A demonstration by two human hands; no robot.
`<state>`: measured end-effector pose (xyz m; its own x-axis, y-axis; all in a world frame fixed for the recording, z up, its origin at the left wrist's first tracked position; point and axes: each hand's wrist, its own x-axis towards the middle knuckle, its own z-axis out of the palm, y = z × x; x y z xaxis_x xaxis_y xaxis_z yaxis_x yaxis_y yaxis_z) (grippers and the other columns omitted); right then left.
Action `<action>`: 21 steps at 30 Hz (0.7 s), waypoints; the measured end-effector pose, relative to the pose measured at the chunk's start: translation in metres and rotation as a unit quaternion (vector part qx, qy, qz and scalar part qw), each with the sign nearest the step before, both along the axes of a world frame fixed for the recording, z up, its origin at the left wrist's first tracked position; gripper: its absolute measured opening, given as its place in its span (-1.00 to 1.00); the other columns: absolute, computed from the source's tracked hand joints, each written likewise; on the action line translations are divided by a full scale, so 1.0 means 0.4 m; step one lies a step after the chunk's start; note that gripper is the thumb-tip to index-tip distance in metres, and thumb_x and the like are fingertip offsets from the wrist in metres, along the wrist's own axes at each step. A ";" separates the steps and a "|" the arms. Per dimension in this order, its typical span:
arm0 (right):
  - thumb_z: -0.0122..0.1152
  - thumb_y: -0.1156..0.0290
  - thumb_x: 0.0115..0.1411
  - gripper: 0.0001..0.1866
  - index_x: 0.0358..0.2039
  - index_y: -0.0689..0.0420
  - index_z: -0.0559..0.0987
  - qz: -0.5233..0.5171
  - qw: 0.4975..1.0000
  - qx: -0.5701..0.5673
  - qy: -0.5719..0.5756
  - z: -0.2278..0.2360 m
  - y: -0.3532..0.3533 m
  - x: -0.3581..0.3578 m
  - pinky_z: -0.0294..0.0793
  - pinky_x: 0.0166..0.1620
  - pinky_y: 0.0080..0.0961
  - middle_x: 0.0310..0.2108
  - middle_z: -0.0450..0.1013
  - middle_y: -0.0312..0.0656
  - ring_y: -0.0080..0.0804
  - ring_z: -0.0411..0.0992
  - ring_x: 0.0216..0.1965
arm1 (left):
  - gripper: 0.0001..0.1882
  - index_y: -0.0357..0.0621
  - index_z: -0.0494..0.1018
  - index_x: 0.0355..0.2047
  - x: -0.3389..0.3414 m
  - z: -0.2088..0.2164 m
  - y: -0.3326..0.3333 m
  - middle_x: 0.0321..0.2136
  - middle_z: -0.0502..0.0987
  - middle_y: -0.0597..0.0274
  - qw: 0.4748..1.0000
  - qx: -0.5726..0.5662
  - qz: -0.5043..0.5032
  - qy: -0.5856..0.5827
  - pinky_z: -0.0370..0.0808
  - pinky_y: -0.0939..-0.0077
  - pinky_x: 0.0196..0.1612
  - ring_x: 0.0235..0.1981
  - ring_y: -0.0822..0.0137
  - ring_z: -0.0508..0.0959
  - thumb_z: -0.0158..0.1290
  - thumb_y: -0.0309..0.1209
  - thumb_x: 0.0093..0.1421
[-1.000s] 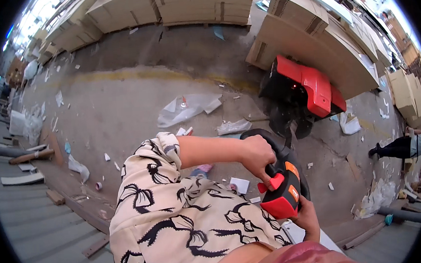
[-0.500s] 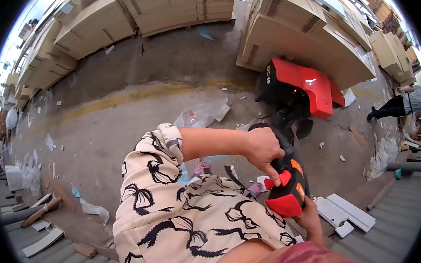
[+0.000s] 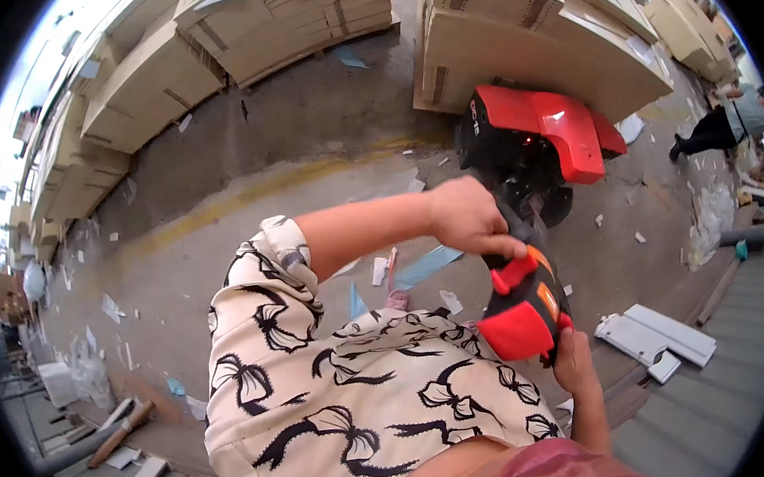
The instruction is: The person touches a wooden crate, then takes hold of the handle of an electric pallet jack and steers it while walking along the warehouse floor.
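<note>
My left hand (image 3: 467, 220) reaches across my chest and grips the top of a red, black and orange control handle (image 3: 526, 304). My right hand (image 3: 573, 362) holds the same handle from below, at its right side. The handle's shaft runs up to a red and black electric pallet truck (image 3: 559, 127), which stands on the concrete floor in front of me. My patterned white sleeve (image 3: 347, 389) fills the lower middle of the view.
Tall stacks of flat cardboard (image 3: 518, 38) stand just behind the truck, with more stacks (image 3: 281, 17) to the left. White panels (image 3: 659, 335) lie on the floor at right. Paper scraps litter the floor. Another person (image 3: 725, 126) stands at far right.
The view has swung, so the cardboard stacks and the truck now sit closer and higher in the picture. Both hands have stayed on the handle.
</note>
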<state>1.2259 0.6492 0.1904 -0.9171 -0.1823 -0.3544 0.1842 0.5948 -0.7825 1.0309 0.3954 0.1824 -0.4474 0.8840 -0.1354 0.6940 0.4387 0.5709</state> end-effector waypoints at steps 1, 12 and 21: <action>-0.50 -0.12 0.32 -0.29 -0.52 0.25 0.44 -0.030 0.999 -0.019 -0.021 0.001 -0.033 -0.019 0.29 -0.57 -0.47 -0.74 0.34 -0.22 -0.45 0.35 -0.66 | -0.25 -0.09 0.54 -0.62 -0.026 0.002 -0.016 -0.64 0.49 0.04 1.000 -0.010 0.018 0.004 0.43 0.22 -0.46 -0.52 -0.01 0.51 -0.28 0.33 0.11; -0.33 -0.01 0.32 -0.37 -0.47 0.34 0.47 -0.104 0.982 -0.135 -0.081 -0.088 -0.393 -0.346 0.36 -0.26 -0.10 -0.57 0.39 0.26 0.29 0.37 -0.36 | -0.58 -0.22 0.42 -0.62 -0.445 -0.162 -0.243 -0.71 0.42 0.20 0.930 0.261 0.257 -0.037 0.35 0.53 -0.50 -0.64 0.38 0.43 -0.10 -0.15 0.23; -0.42 -0.23 0.26 -0.22 -0.51 0.34 0.41 -0.110 0.983 -0.149 0.011 -0.102 -0.378 -0.476 0.31 -0.66 -0.53 -0.79 0.33 -0.18 -0.47 0.34 -0.79 | -0.57 -0.25 0.40 -0.58 -0.603 -0.184 -0.168 -0.66 0.38 0.28 0.882 0.292 0.330 -0.168 0.31 0.59 -0.44 -0.59 0.46 0.39 -0.09 -0.13 0.24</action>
<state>1.0355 0.4982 0.1496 -0.9529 -0.0722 -0.2947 0.2632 0.2867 -0.9212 0.7897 0.3282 0.1089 -0.9122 0.4084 0.0330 0.1450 0.2465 0.9582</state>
